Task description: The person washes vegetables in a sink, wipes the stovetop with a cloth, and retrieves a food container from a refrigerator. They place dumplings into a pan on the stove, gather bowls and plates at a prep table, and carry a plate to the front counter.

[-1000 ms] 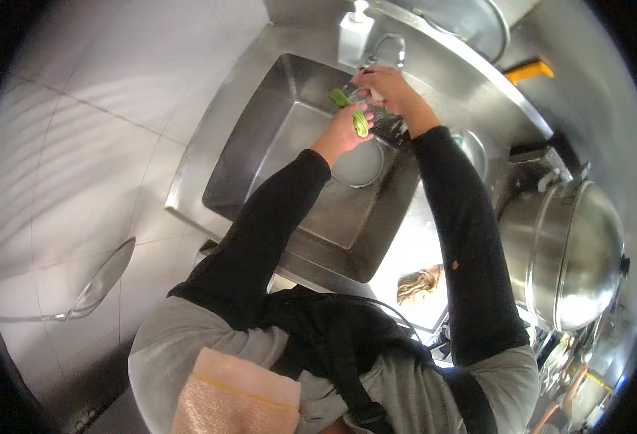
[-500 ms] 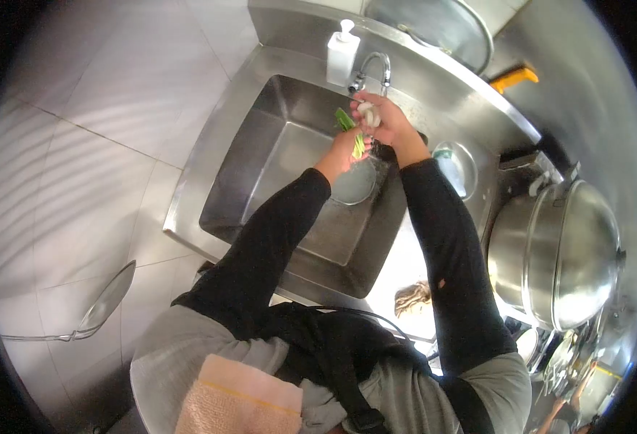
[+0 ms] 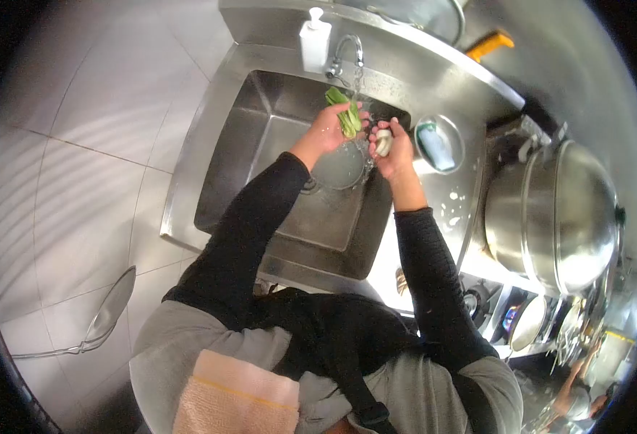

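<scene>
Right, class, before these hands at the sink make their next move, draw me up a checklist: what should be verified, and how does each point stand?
1. Green vegetable secure in the left hand: ok, held across the palm.
2. White piece secure in the right hand: ok, fingers curled around it.
3. Tap running: ok, water falls from its spout.
4. A hand free: not ok, both hold something.
5. Green vegetable fully clean: cannot tell at this size.
</scene>
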Tool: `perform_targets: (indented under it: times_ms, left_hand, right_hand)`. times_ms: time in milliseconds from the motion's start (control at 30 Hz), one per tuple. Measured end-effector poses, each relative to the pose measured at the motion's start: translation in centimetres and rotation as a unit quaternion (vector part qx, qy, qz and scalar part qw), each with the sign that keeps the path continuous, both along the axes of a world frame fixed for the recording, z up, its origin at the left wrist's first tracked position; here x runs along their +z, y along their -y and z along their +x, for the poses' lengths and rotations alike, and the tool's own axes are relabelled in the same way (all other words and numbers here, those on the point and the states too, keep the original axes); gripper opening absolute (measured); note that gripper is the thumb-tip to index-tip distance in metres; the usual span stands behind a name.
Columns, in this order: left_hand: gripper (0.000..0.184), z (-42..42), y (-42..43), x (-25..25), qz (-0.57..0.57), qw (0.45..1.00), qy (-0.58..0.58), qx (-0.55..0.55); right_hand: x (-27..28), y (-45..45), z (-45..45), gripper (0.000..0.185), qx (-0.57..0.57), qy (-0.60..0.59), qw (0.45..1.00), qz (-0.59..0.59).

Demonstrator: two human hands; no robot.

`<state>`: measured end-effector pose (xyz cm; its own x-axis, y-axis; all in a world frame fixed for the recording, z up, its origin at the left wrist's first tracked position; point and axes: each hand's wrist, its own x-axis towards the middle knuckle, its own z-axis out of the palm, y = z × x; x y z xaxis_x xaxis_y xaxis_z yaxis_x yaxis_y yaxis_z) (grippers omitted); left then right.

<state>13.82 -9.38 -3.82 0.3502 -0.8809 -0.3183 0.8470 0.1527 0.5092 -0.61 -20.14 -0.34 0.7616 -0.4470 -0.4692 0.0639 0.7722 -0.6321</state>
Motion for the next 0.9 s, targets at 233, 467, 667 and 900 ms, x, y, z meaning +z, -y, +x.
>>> perform_targets:
  times_ms: [233,467,667,900]
  left_hand:
    - [0.053,-5.2,-2.6,2.8,0.048,0.992,0.022,-0.111]
    - [0.09,-7.6,-5.1,5.6,0.089,0.985,0.009,-0.146]
    - [0.097,-12.8,-6.5,8.0,0.107,0.981,0.065,-0.149]
    - [0.064,-15.8,-9.3,7.8,0.142,0.961,0.088,-0.219]
  right_hand:
    - [-1.1,-4.4,-3.9,0.051,0.011,-0.167,0.914,-0.369]
    - [-0.9,-4.3,-7.4,0.031,0.084,-0.09,0.976,-0.182]
    - [-0.2,-5.4,-10.8,0.025,0.087,-0.045,0.98,-0.172]
    - [-1.3,-7.7,-18.5,0.025,0.031,0.065,0.996,-0.043]
